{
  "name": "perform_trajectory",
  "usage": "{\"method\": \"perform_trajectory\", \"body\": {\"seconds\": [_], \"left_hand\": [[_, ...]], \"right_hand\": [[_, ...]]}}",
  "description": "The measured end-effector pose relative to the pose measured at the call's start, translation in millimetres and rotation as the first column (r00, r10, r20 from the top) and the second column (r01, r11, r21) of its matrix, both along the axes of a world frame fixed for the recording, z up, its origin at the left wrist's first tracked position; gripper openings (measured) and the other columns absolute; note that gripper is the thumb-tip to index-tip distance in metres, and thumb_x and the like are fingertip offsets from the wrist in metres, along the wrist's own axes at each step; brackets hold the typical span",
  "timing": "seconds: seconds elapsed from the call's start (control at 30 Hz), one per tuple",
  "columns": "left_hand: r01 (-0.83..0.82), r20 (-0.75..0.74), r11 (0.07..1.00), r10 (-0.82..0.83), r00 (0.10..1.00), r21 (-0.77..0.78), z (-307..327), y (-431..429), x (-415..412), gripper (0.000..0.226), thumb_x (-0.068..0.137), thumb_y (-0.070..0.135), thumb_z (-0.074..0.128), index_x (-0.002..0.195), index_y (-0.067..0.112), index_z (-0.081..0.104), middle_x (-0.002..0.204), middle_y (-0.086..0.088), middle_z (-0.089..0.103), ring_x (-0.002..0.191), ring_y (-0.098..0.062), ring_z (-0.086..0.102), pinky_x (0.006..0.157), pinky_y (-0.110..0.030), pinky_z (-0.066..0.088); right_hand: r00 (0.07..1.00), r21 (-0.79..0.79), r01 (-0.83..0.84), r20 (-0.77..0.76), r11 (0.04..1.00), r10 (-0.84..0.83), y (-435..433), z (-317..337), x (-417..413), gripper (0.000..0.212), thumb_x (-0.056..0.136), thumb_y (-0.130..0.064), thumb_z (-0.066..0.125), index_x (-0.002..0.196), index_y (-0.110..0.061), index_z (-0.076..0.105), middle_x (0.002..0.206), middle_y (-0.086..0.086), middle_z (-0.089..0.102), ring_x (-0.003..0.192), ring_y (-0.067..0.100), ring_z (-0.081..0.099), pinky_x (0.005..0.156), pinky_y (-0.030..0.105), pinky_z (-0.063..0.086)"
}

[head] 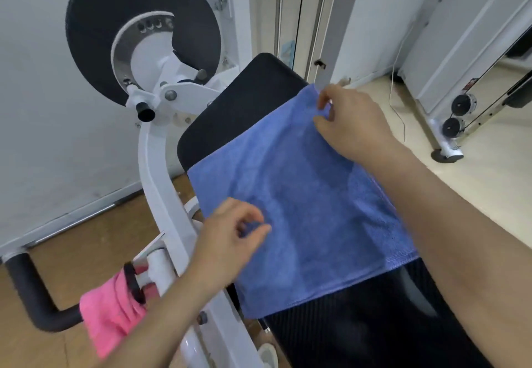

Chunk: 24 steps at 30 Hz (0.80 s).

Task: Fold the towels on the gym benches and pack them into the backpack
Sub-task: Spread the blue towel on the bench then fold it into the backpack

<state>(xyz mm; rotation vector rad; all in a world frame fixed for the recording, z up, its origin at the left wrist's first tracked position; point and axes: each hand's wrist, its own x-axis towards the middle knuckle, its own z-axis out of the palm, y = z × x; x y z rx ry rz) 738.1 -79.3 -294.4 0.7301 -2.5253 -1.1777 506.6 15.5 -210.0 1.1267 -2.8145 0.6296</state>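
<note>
Firstly, right hand (354,123): reached forward, with the far right corner of the blue towel (302,209) pinched between thumb and fingertips and the cloth slightly bunched at that corner. Left hand (227,238): placed at the towel's left edge, fingers loosely curled, thumb and forefinger brought near each other over the cloth; whether the edge is actually gripped cannot be told. Blue towel: laid flat in a rough square across the black padded worktop (247,102), with bare pad left visible beyond its far edge and below its near edge; its right side is partly hidden by the right forearm. Pink towel (109,318): draped over a black padded handle (28,290) at lower left, well apart from the blue one. White frame (161,183): curved upward just beside the worktop's left side, with a large black disc (95,36) mounted at its top. Wooden floor (95,238): seen beneath the frame. Two black pulleys (463,104): fixed to a white machine at far right, well apart from the worktop.
</note>
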Motion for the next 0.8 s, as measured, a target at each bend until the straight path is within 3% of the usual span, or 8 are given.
{"method": "perform_trajectory", "body": {"seconds": [0.07, 0.13, 0.2, 0.3, 0.37, 0.47, 0.67, 0.8], "left_hand": [[0.193, -0.001, 0.981, -0.193, 0.981, 0.003, -6, 43, 5, 0.024, 0.075, 0.047, 0.07, 0.092, 0.033, 0.061, 0.091, 0.016, 0.052, 0.083, -0.002, 0.055, 0.076, -0.019, 0.046], [0.255, -0.01, 0.965, -0.256, 0.967, -0.068, -15, 70, 3, 0.034, 0.075, 0.055, 0.063, 0.101, 0.035, 0.057, 0.097, 0.017, 0.05, 0.091, -0.003, 0.054, 0.08, -0.024, 0.048], [0.275, -0.012, 0.947, -0.281, 0.96, -0.165, -16, 87, -2, 0.04, 0.075, 0.057, 0.06, 0.107, 0.033, 0.056, 0.099, 0.016, 0.05, 0.092, -0.007, 0.055, 0.078, -0.026, 0.05], [0.337, -0.002, 0.873, -0.361, 0.933, -0.352, -14, 105, -9, 0.046, 0.074, 0.059, 0.058, 0.11, 0.029, 0.058, 0.095, 0.012, 0.053, 0.083, -0.01, 0.057, 0.07, -0.028, 0.052], [0.336, -0.007, 0.836, -0.376, 0.926, -0.433, -15, 111, -11, 0.041, 0.076, 0.056, 0.055, 0.106, 0.028, 0.061, 0.091, 0.011, 0.056, 0.078, -0.01, 0.058, 0.064, -0.026, 0.052], [0.288, -0.054, 0.851, -0.345, 0.937, -0.439, -15, 115, -14, 0.028, 0.08, 0.046, 0.055, 0.097, 0.026, 0.065, 0.085, 0.009, 0.058, 0.073, -0.012, 0.06, 0.058, -0.026, 0.052], [0.279, -0.056, 0.826, -0.349, 0.936, -0.489, -15, 119, -15, 0.016, 0.084, 0.034, 0.057, 0.086, 0.022, 0.068, 0.073, 0.009, 0.056, 0.064, -0.01, 0.057, 0.05, -0.023, 0.044], [0.271, -0.085, 0.888, -0.324, 0.942, -0.371, -19, 116, -14, 0.013, 0.087, 0.032, 0.06, 0.085, 0.022, 0.067, 0.074, 0.01, 0.056, 0.068, -0.01, 0.055, 0.057, -0.027, 0.049]], "right_hand": [[0.993, 0.195, -0.062, 0.112, 0.979, 0.041, 22, 5, 13, 0.009, 0.087, -0.022, 0.055, 0.084, -0.017, 0.061, 0.087, 0.002, 0.064, 0.084, 0.029, 0.058, 0.073, 0.037, 0.05], [0.979, 0.416, -0.146, 0.193, 0.897, 0.07, 37, 10, 28, 0.015, 0.085, -0.03, 0.059, 0.073, -0.023, 0.055, 0.084, 0.001, 0.062, 0.085, 0.028, 0.059, 0.074, 0.037, 0.051], [0.981, 0.554, -0.175, 0.171, 0.814, 0.095, 52, 15, 37, 0.024, 0.085, -0.036, 0.06, 0.07, -0.026, 0.045, 0.084, 0.001, 0.055, 0.084, 0.028, 0.057, 0.071, 0.035, 0.049], [0.984, 0.67, -0.178, 0.128, 0.72, 0.124, 72, 26, 41, 0.029, 0.083, -0.038, 0.062, 0.066, -0.019, 0.049, 0.073, 0.001, 0.061, 0.078, 0.027, 0.062, 0.067, 0.034, 0.051], [0.977, 0.744, -0.195, 0.207, 0.639, 0.057, 77, 38, 39, 0.035, 0.08, -0.036, 0.065, 0.055, -0.015, 0.053, 0.052, -0.001, 0.065, 0.063, 0.021, 0.067, 0.07, 0.034, 0.057], [0.949, 0.799, -0.225, 0.311, 0.557, -0.062, 80, 47, 33, 0.04, 0.08, -0.04, 0.069, 0.052, -0.013, 0.06, 0.048, 0.0, 0.067, 0.052, 0.014, 0.067, 0.076, 0.033, 0.058], [0.896, 0.69, -0.243, 0.429, 0.682, -0.115, 98, 30, 42, 0.033, 0.077, -0.037, 0.071, 0.057, -0.012, 0.065, 0.052, -0.001, 0.068, 0.05, 0.012, 0.063, 0.07, 0.03, 0.057], [0.891, 0.562, -0.141, 0.431, 0.815, -0.143, 111, 23, 42, 0.039, 0.071, -0.037, 0.078, 0.054, -0.013, 0.052, 0.051, -0.001, 0.055, 0.054, 0.019, 0.05, 0.06, 0.033, 0.045]]}}
